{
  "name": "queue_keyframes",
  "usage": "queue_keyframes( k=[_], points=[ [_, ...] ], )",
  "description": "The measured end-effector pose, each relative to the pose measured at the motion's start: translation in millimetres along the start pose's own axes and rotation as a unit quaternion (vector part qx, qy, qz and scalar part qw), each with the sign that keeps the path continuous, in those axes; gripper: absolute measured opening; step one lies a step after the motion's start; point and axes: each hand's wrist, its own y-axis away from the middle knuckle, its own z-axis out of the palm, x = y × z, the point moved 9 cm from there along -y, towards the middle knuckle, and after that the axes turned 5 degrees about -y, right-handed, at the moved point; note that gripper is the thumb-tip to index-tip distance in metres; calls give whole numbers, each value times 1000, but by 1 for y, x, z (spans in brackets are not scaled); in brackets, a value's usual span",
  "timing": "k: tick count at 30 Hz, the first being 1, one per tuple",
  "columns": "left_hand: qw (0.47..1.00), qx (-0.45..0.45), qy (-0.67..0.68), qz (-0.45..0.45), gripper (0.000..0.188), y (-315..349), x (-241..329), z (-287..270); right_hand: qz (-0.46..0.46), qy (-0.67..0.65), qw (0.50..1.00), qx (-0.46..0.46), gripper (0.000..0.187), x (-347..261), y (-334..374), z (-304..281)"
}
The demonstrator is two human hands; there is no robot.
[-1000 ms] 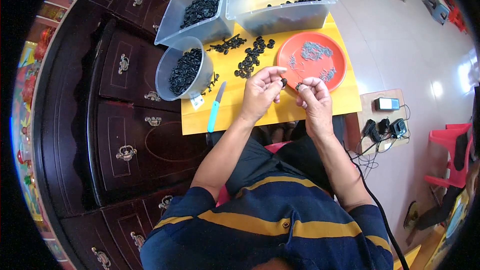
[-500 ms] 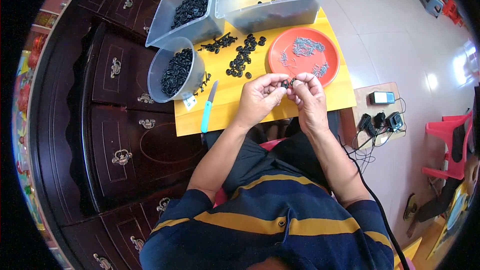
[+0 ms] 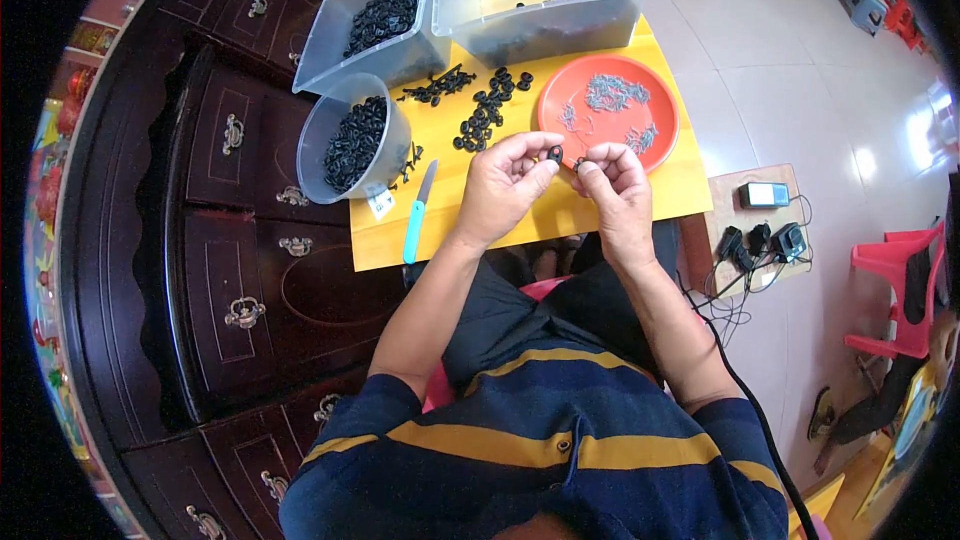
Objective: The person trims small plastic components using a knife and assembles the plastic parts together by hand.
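Over the front of the yellow table, my left hand (image 3: 508, 185) pinches a small black ring-shaped part (image 3: 555, 153) between thumb and fingertips. A short way to its right, my right hand (image 3: 618, 190) is closed on a tiny dark piece (image 3: 579, 166), too small to make out fully. A gap separates the two hands. Just beyond them is a red round plate (image 3: 552, 120) bearing loose heaps of small grey metal pins (image 3: 615, 93). Black ring parts (image 3: 480, 123) lie scattered left of the plate, beside a pile of black stem-like pieces (image 3: 440, 86).
A clear round tub (image 3: 390, 155) and a clear bin (image 3: 415, 55) hold many black parts. Another bin (image 3: 560, 25) stands at the back. A turquoise-handled knife (image 3: 413, 230) lies on the yellow table (image 3: 460, 235). Dark drawers (image 3: 225, 270) stand left; adapters with cables (image 3: 760, 240) sit right.
My hands have drawn apart: the left has shifted slightly left and up with the black ring-shaped part. My right hand stays nearly in place.
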Motion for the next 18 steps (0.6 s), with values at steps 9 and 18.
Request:
queue_keyframes(
  k=[9,18],
  points=[
    [997,-27,-62,27,29,0,3,2,8,-9,1000,-5,15,2,2,4],
    [996,-40,-77,34,28,-2,6,3,5,-5,1000,-3,14,3,2,3]
  ],
)
